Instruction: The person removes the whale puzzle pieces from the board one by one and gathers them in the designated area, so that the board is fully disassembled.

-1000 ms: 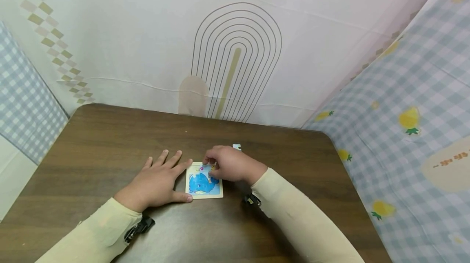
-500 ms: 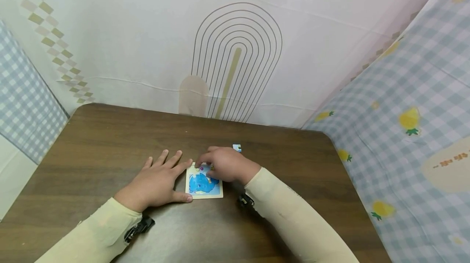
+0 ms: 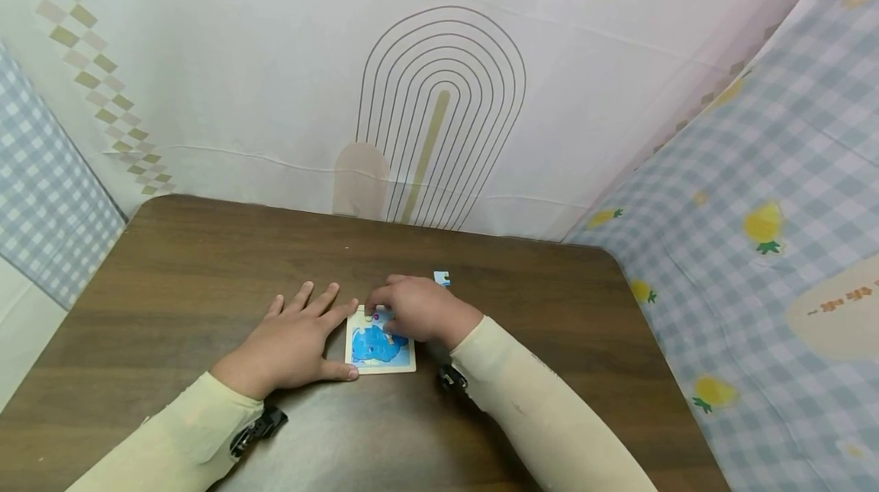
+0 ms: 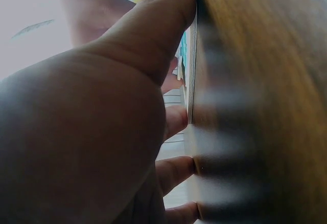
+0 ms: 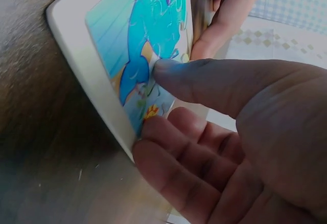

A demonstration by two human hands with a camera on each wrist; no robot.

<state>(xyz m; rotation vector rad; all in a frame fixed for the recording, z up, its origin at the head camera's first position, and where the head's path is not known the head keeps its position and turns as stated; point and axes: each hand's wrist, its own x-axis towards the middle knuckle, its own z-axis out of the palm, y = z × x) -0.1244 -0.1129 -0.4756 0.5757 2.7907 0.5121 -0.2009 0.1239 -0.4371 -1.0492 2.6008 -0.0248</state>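
A small square jigsaw puzzle [image 3: 380, 351] with a cream frame and a blue cartoon animal lies on the table. My left hand [image 3: 284, 343] rests spread at its left side, thumb on the lower left corner and index fingertip at the upper left one. My right hand [image 3: 422, 310] bends over the upper part, thumb and fingers pinching a small puzzle piece [image 4: 180, 68] that tilts up from the board in the left wrist view. In the right wrist view the thumb [image 5: 176, 75] is close over the picture and the other fingers curl at the frame's edge. The fingers hide most of the piece.
A loose puzzle piece [image 3: 442, 278], light blue and white, lies on the brown wooden table [image 3: 226, 263] just beyond my right hand. A patterned cloth [image 3: 275, 80] hangs behind the table, and a checked cloth [image 3: 721, 309] hangs along the right side.
My right hand has shifted a little left over the puzzle, towards its upper left corner, uncovering more of the loose piece behind it. My left hand stays in place.
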